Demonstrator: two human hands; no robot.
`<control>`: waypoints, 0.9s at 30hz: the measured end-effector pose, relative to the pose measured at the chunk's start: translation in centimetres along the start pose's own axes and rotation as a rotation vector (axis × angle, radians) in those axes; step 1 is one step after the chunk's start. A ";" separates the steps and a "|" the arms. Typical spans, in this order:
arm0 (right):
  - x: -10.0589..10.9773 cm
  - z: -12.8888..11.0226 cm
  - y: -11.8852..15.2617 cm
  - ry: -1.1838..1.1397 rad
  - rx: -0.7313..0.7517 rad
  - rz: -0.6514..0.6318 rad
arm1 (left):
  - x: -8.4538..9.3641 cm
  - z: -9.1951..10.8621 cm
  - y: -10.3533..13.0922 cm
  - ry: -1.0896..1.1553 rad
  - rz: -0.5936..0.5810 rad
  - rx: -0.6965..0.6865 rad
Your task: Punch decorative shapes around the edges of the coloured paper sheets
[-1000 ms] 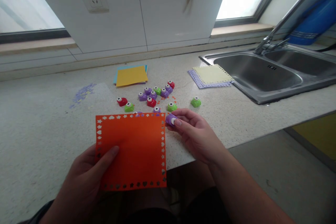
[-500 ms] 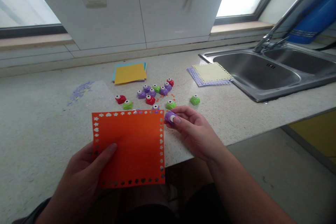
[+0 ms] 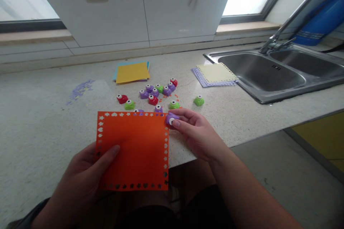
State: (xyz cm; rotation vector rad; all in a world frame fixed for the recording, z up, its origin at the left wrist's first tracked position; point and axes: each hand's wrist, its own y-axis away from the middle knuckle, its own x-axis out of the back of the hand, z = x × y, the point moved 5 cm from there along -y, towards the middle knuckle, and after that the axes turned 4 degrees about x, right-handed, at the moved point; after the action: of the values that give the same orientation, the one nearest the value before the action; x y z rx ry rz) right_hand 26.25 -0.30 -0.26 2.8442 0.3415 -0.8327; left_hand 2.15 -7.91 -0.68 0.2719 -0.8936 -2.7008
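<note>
An orange sheet of paper [image 3: 137, 150], with small stars, hearts and other shapes cut along its edges, is held up before me. My left hand [image 3: 88, 171] grips it at the lower left, thumb on the front face and fingers behind. Between the thumb and fingers of my right hand [image 3: 197, 132] is a purple craft punch [image 3: 171, 118] with a white button. The punch sits at the sheet's upper right corner, overlapping its edge. Beyond the sheet stand several more punches, among them a green punch [image 3: 174, 105] and a red punch [image 3: 153, 100].
Behind the punches lies a paper stack with a yellow sheet [image 3: 133, 73] on top. Punched cream and lilac sheets [image 3: 216, 73] lie beside the steel sink [image 3: 258, 68]. Purple paper bits [image 3: 80, 90] are scattered at left, with orange bits among the punches. The counter's front edge runs below my right hand.
My right hand has brought the purple punch left, from beside the sheet onto its upper right corner. The punch has turned slightly. The sheet has shifted a little.
</note>
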 end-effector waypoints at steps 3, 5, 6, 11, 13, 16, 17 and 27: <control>-0.2 0.2 -0.2 -0.007 -0.050 -0.013 | -0.2 0.2 0.3 -0.022 0.003 0.024; -0.2 0.3 -0.4 0.012 -0.070 -0.019 | -0.2 0.4 0.4 -0.037 0.004 0.012; -0.2 0.3 -0.5 0.026 -0.078 -0.020 | -0.2 0.5 0.4 -0.041 0.000 -0.004; -0.2 0.3 -0.9 0.045 -0.093 -0.040 | -0.4 0.5 0.3 -0.005 -0.046 -0.030; -0.3 0.2 -0.9 0.036 -0.094 -0.064 | -0.5 0.4 0.3 -0.006 -0.062 -0.020; -0.4 0.2 -1.0 0.023 -0.102 -0.086 | -0.5 0.5 0.4 -0.020 -0.060 -0.034; -0.4 0.2 -1.0 0.023 -0.104 -0.088 | -0.5 0.6 0.4 -0.019 -0.056 -0.037; -0.5 0.3 -1.2 0.096 -0.115 -0.108 | -0.4 0.8 0.5 -0.064 -0.015 -0.059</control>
State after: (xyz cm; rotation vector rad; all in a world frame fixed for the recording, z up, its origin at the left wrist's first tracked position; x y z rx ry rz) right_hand 25.41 0.69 -0.33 2.7846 0.5419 -0.6727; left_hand 2.39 -7.77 0.27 0.1809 -0.8302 -2.7587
